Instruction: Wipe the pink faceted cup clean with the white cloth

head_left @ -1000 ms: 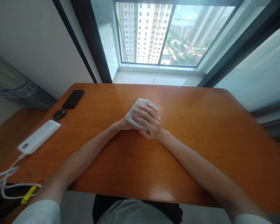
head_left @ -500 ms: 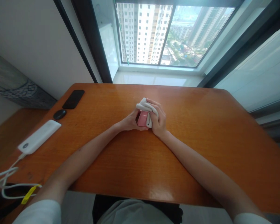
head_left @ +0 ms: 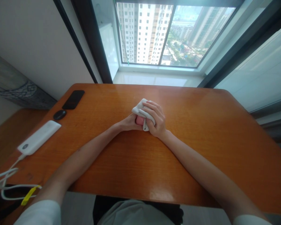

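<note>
A small pink box-like object [head_left: 140, 120] is gripped by my left hand [head_left: 130, 122] over the middle of the wooden desk. Only part of its pink side shows; its kind is not clear. My right hand [head_left: 157, 120] is closed on a folded white cloth [head_left: 140, 107], which lies over the top and right side of the pink object. The cloth and right-hand fingers hide most of the object and the left fingertips.
On the left of the desk [head_left: 189, 156] lie a black phone [head_left: 73, 99], a black rounded mouse-like object [head_left: 60, 115] and a white power strip [head_left: 39, 137]. A white cable [head_left: 8, 175] with a yellow tag [head_left: 29, 196] curls at the lower left. A window [head_left: 164, 34] stands beyond.
My right hand and the cloth have slid left across the pink object, covering more of it. My left hand keeps its hold in nearly the same place.
</note>
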### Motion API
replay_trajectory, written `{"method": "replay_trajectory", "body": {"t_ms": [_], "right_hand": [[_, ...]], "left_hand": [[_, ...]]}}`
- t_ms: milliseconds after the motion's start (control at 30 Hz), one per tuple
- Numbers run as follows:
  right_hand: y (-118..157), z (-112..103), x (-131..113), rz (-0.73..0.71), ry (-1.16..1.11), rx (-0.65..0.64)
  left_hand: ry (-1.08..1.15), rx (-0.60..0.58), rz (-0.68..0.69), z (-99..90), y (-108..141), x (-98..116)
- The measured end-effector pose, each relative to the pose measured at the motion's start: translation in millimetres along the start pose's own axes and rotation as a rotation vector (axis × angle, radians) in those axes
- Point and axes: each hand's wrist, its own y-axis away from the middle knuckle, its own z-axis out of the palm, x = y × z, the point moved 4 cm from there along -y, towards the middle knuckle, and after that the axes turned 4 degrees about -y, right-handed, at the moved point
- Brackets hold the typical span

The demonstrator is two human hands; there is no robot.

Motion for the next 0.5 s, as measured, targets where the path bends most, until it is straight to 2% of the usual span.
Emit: {"method": "replay_trajectory", "body": {"t_ms": [100, 267, 333, 500], "right_hand": [[1, 2, 9, 0.147, -0.103, 0.067], [12, 10, 47, 0.618, -0.326, 0.268], [16, 13, 58, 0.685, -0.371, 0.289], [18, 12, 62, 0.684, -0.38, 0.287]], "left_hand": [[0.0, 0.036, -0.009, -0.5, -1, 2], [0.01, 0.092, 0.098, -1.9, -4, 6], [0.018, 0.094, 0.117, -1.6, -6, 6], [0.028, 0.093, 0.121, 0.0, -7, 5]]}}
